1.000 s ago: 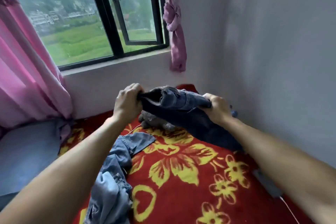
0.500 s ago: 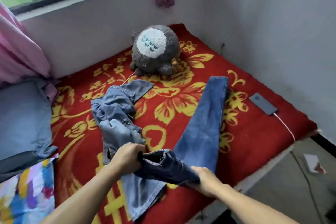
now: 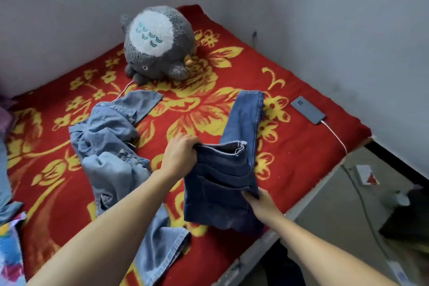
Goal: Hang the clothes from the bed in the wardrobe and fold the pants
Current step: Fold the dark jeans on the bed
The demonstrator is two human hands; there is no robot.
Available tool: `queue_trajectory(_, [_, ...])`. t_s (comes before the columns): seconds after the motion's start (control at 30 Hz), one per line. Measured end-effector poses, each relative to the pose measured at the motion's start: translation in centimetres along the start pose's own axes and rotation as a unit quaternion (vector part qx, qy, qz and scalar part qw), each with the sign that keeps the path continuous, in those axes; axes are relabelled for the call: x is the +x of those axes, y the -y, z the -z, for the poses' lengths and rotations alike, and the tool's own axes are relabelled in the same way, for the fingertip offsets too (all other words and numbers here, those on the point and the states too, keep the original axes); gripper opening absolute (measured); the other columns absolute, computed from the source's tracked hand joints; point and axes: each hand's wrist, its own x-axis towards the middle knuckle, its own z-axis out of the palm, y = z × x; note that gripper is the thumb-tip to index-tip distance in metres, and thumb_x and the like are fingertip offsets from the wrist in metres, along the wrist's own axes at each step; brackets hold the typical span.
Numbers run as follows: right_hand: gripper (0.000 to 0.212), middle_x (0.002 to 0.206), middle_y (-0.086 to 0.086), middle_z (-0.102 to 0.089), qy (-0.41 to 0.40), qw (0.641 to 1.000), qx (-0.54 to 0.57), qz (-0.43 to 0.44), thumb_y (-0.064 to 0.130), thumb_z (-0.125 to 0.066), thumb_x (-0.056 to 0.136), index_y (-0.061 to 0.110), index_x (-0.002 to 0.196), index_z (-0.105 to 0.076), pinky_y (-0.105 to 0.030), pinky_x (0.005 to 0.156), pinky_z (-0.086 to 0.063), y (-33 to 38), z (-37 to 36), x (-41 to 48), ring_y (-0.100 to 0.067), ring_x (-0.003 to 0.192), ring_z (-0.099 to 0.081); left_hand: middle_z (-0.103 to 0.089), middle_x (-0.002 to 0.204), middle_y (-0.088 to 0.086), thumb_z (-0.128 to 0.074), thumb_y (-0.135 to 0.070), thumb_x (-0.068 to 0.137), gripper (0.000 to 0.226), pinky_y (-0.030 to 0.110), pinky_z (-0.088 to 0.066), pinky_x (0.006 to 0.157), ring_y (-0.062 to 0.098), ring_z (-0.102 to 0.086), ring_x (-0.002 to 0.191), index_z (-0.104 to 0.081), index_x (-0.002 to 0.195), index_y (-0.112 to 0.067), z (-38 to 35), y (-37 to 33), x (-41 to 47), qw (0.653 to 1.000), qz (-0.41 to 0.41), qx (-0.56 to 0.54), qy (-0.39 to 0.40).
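Denim heap [image 3: 111, 146] lies beside gripped jeans [image 3: 222, 183]; phone [image 3: 308, 110] possibly charging.

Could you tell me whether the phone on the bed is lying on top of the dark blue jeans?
No, the phone lies on the red blanket, apart from the dark blue jeans.

Two bare forearms in view, no sleeves visible up to frame edge, left hand [image 3: 180, 158] and right hand [image 3: 261, 204] both bare: no gloves, rings, watch or wristbands seen, nothing else of the person visible.
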Motion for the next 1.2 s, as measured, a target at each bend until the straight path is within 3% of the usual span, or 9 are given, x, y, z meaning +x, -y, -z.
queue_trajectory(0.1, [0.014, 0.099, 0.003, -0.071, -0.062, 0.996, 0.064, 0.014, 0.011, -0.057, 0.097, 0.013, 0.106, -0.067, -0.013, 0.072, -0.046, 2.9, 3.2, 5.2, -0.012, 0.095, -0.063, -0.068, 0.096, 0.004, -0.046, 0.005, 0.075, 0.036, 0.037, -0.040, 0.082, 0.029, -0.050, 0.098, -0.071, 0.095, -0.012, -0.8, -3.3, 7.4, 0.999, -0.010, -0.012, -0.045])
queue_trajectory(0.2, [0.026, 0.115, -0.001, -0.068, -0.086, 0.992, 0.078, 0.040, 0.011, -0.056, 0.097, 0.012, 0.122, -0.061, -0.024, 0.084, -0.046, 5.5, 6.5, 11.6, -0.014, 0.105, -0.061, -0.068, 0.100, 0.006, -0.045, 0.006, 0.080, 0.035, 0.038, -0.040, 0.084, 0.029, -0.048, 0.101, -0.070, 0.100, -0.010, -2.7, -4.6, 14.4, 0.997, -0.006, 0.000, -0.072])
queue_trajectory(0.37, [0.027, 0.114, -0.001, -0.063, -0.054, 0.998, 0.031, -0.005, 0.012, -0.055, 0.098, 0.011, 0.124, -0.060, -0.022, 0.078, -0.039, 6.7, 10.0, 23.0, -0.019, 0.110, -0.057, -0.062, 0.112, 0.008, -0.047, 0.000, 0.086, 0.037, 0.040, -0.041, 0.092, 0.029, -0.044, 0.110, -0.064, 0.117, -0.012, -7.4, -3.4, 24.1, 0.995, 0.048, 0.023, -0.086])
queue_trajectory(0.6, [0.038, 0.127, -0.012, -0.059, -0.075, 0.974, -0.097, -0.191, 0.027, -0.056, 0.096, -0.001, 0.122, -0.055, -0.030, 0.091, -0.040, -1.5, 9.6, 34.6, -0.026, 0.115, -0.055, -0.048, 0.126, 0.014, -0.060, -0.015, 0.087, 0.049, 0.044, -0.043, 0.094, 0.033, -0.045, 0.117, -0.049, 0.134, -0.016, -19.9, 3.4, 20.2, 0.956, 0.287, 0.014, 0.063])
queue_trajectory(0.77, [0.070, 0.143, -0.011, -0.045, -0.129, 0.935, -0.312, -0.107, 0.031, -0.066, 0.088, 0.018, 0.147, -0.032, -0.045, 0.096, -0.042, -3.8, 10.6, 33.6, -0.034, 0.129, -0.045, -0.044, 0.135, 0.021, -0.070, -0.034, 0.082, 0.071, 0.047, -0.038, 0.103, 0.038, -0.042, 0.126, -0.037, 0.141, -0.012, -24.6, 7.2, 10.2, 0.845, 0.527, -0.038, 0.084])
queue_trajectory(0.87, [0.070, 0.148, -0.010, -0.042, -0.157, 0.876, -0.428, 0.157, 0.019, -0.070, 0.079, 0.020, 0.144, -0.042, -0.048, 0.098, -0.042, -4.1, 9.5, 32.2, -0.032, 0.136, -0.040, -0.042, 0.141, 0.023, -0.084, -0.044, 0.066, 0.101, 0.049, -0.037, 0.107, 0.039, -0.042, 0.129, -0.030, 0.144, -0.006, -26.9, 7.9, 5.7, 0.702, 0.694, -0.162, 0.009])
queue_trajectory(0.97, [0.049, 0.146, -0.009, -0.049, -0.066, 0.831, -0.456, 0.313, 0.021, -0.052, 0.084, 0.020, 0.132, -0.057, -0.043, 0.101, -0.040, -5.9, 7.1, 32.0, -0.028, 0.136, -0.044, -0.056, 0.129, 0.014, -0.088, -0.061, 0.036, 0.120, 0.047, -0.045, 0.101, 0.033, -0.057, 0.115, -0.045, 0.134, -0.004, -29.5, 7.7, 1.9, 0.573, 0.757, -0.302, -0.085])
queue_trajectory(1.07, [0.047, 0.152, -0.007, -0.042, 0.054, 0.811, -0.508, 0.285, 0.027, -0.046, 0.091, 0.023, 0.137, -0.054, -0.046, 0.107, -0.040, -7.5, 5.0, 32.1, -0.026, 0.141, -0.038, -0.061, 0.119, 0.007, -0.091, -0.050, 0.043, 0.097, 0.042, -0.048, 0.099, 0.027, -0.061, 0.107, -0.055, 0.122, -0.006, -30.6, 7.0, 1.0, 0.541, 0.755, -0.335, -0.156])
queue_trajectory(1.2, [0.053, 0.164, 0.000, -0.008, 0.123, 0.812, -0.546, 0.164, 0.031, -0.040, 0.102, 0.030, 0.153, -0.026, -0.042, 0.120, -0.010, -7.2, 3.8, 31.4, -0.017, 0.151, -0.004, -0.068, 0.097, 0.011, -0.084, -0.009, 0.066, 0.035, 0.039, -0.055, 0.081, 0.029, -0.066, 0.091, -0.061, 0.093, -0.007, -29.8, 7.1, 0.4, 0.525, 0.711, -0.429, -0.183])
